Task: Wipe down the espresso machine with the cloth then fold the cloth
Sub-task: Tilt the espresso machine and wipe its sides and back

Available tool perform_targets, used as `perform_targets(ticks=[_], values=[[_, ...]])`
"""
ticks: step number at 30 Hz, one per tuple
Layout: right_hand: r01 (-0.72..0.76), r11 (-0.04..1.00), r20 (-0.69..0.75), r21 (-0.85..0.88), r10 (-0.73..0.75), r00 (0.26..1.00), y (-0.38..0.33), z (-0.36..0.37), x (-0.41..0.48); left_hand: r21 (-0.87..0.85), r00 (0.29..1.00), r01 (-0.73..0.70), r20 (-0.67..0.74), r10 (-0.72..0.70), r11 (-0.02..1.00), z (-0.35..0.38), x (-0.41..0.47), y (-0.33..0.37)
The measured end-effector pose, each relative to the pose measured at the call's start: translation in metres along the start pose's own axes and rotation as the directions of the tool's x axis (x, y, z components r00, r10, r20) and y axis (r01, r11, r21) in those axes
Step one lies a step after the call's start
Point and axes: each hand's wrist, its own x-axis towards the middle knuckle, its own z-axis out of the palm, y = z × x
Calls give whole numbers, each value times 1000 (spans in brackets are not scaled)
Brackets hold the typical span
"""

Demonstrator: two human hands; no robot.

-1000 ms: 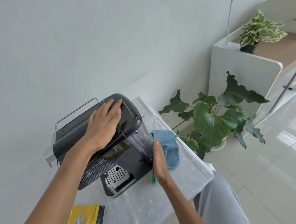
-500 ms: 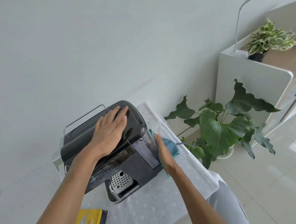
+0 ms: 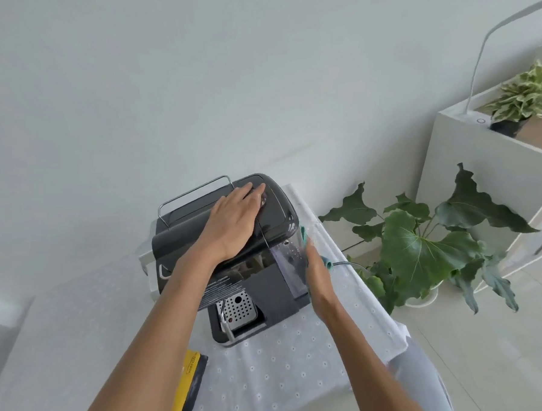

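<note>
Barely visible teal cloth, perhaps bunched.

The espresso machine is dark grey plastic, glossy on its rounded lid and matt on the front, with a chrome wire rail at its 11 o'clock edge, a perforated shiny metal drip tray at 6 o'clock and a clear plastic water tank at 3 o'clock, where soft teal cloth shows. It stands on a matt white eyelet-fabric tablecloth. At the frame's 7 o'clock lies a glossy yellow packet, at 4 o'clock smooth shiny floor tiles.
</note>
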Motion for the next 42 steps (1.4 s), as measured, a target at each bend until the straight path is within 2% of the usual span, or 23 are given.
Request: perform_targets(ticks=[2, 6, 8, 10, 13, 15, 17, 19, 23, 27, 29, 31, 35, 42], values=[[64, 998, -23, 30, -63, 998, 20, 2, -9, -95, 999, 24, -25, -27, 995, -1, -8, -6], [238, 969, 41, 69, -242, 970, 21, 11, -41, -26, 999, 12, -39, -14, 1000, -9, -40, -31], [335, 940, 54, 62, -339, 939, 14, 16, -51, -59, 997, 27, -65, -31, 998, -18, -59, -50], [358, 932, 48, 55, -361, 931, 13, 18, -50, -134, 981, 46, -183, -70, 990, -32, -73, -69], [359, 933, 32, 21, -360, 933, 10, 21, -50, -74, 910, 128, -388, -147, 989, -51, -70, -100], [353, 935, -17, -16, -354, 935, 10, 21, -48, -81, 910, 229, -335, -243, 970, -57, -56, -117], [353, 933, -155, -67, -360, 920, 8, 20, -44, -142, 928, 315, -162, -336, 938, -55, -42, -128], [379, 915, -294, -136, -403, 867, 3, 19, -44, -172, 932, 351, -28, -361, 920, -48, -33, -132], [419, 872, -397, -252, -488, 777, -24, 20, -60, -63, 923, 379, -51, -383, 923, -39, -23, -133], [538, 798, -476, -273, -598, 645, -70, 25, -95, -142, 936, 343, -24, -350, 928, -40, -12, -149], [563, 787, -448, -252, -610, 653, -90, 37, -115, -183, 946, 312, -31, -323, 932, -42, -7, -150], [546, 811, -410, -210, -580, 704, -98, 50, -127, -225, 956, 266, -61, -286, 937, -46, -4, -144], [399, 898, -358, -184, -439, 824, -90, 82, -135, -245, 968, 204, -92, -233, 948, -54, 5, -138], [297, 954, -469, -36, -279, 838, -89, 115, -130, -290, 979, 140, -103, -176, 947, -53, 23, -136]])
